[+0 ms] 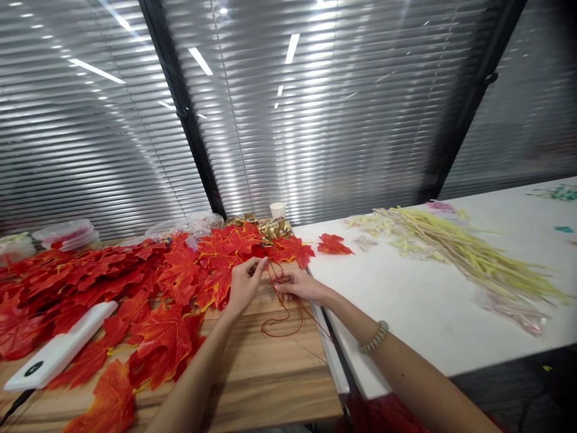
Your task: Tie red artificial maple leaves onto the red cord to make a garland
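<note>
Thin red cord (283,334) hangs in loops between my two hands, over the front part of the wooden table (270,385). My left hand (246,281) pinches an upper part of the cord between thumb and fingertips. Just to its right, my right hand (298,284) is closed on the strands, with loops dangling below its fingers. A beaded bracelet (375,338) is round my right forearm. Red and orange artificial maple leaves (166,337) lie close on the left and behind my left hand.
A white device (63,346) with a black cable lies among the leaves at left. Gold packets (276,230) and a paper cup (277,210) stand behind. Yellow stems (469,249) and a single leaf (333,244) lie on the white table (419,300), past a gap.
</note>
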Available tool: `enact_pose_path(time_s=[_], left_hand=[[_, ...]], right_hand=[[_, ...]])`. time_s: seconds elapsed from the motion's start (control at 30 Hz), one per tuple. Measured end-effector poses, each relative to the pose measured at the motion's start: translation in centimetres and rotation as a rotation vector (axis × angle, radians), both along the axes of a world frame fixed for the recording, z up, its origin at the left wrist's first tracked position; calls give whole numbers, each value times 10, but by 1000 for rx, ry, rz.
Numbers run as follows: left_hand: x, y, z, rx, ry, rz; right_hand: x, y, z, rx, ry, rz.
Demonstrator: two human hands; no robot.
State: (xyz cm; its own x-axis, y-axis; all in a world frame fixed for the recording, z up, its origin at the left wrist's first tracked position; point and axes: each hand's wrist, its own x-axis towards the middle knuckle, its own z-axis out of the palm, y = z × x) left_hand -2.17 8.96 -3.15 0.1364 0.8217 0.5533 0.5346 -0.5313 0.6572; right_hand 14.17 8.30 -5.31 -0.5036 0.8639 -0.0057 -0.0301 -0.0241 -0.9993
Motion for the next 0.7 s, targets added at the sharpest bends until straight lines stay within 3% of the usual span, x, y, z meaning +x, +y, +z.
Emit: enact_pose_path(time_s=[0.7], left_hand=[[0, 0, 1, 5, 26, -9]], right_hand=[[1, -2, 1, 12, -9, 9]])
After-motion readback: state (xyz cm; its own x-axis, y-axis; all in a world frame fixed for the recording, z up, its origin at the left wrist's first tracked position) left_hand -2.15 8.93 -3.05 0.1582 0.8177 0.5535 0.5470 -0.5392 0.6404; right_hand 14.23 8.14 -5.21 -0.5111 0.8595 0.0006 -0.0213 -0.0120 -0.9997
